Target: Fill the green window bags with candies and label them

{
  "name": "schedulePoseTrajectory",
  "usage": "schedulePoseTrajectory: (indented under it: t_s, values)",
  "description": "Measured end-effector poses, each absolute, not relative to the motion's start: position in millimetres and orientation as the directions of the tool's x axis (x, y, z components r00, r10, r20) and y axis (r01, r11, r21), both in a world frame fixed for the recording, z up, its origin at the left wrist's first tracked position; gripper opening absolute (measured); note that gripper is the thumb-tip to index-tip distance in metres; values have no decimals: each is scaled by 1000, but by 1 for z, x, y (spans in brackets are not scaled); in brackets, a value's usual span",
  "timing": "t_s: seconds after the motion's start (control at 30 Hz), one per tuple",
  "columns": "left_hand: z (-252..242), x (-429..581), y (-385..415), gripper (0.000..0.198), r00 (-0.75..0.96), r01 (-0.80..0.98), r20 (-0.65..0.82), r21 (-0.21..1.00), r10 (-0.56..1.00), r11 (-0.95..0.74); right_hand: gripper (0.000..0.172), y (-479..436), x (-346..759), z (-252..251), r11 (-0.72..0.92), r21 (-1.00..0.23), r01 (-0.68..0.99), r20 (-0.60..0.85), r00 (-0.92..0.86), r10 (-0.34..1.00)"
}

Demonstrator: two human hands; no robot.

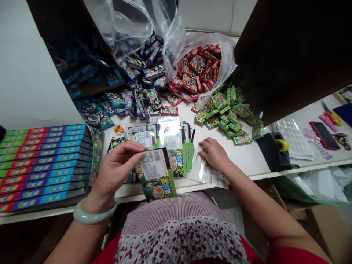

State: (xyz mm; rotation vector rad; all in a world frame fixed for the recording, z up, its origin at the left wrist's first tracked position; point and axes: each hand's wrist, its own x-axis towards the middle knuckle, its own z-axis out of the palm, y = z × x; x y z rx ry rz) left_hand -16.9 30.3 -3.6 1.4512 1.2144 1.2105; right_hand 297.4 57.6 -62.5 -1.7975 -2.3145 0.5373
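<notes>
Pinching green pack (157,178) in left hand (115,169); right hand (215,154) apparently on sticker sheet (206,175).

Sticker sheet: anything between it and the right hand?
Nothing visible. The right hand lies directly on the sticker sheet at the table's front edge, fingertips touching it. The left hand holds a printed pouch off to the side, apart from the sheet.

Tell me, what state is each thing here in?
Pouch, held, barcode side up.
Left hand, shut on pouch.
Right hand, resting on sticker sheet, grip hidden.
Red-packet bag, open.
Boxes, closed, stacked.
Phone, screen dark.
</notes>
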Motion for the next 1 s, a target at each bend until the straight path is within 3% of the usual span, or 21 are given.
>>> schedulePoseTrajectory:
  t_s: [0.27,0.47,0.67,0.87,1.0]
  values:
    - [-5,-17,29,8,39,141,150,978,988,-154,7,68,303,-70,141,-458,878,-110,-213,971]
    - [-6,-18,29,7,34,161,151,975,988,-154,18,67,300,-69,114,-441,890,-109,-180,978]
    - [-5,-16,29,7,24,150,148,977,989,-150,7,64,296,-67,115,-427,897,-99,-172,980]
    - [-7,-18,29,6,17,154,151,976,988,-152,32,66,300,-66,189,-346,919,-37,-215,976]
    - [-9,-18,29,5,8,161,143,977,990,-142,36,62,302,-68,218,-377,900,5,-233,972]
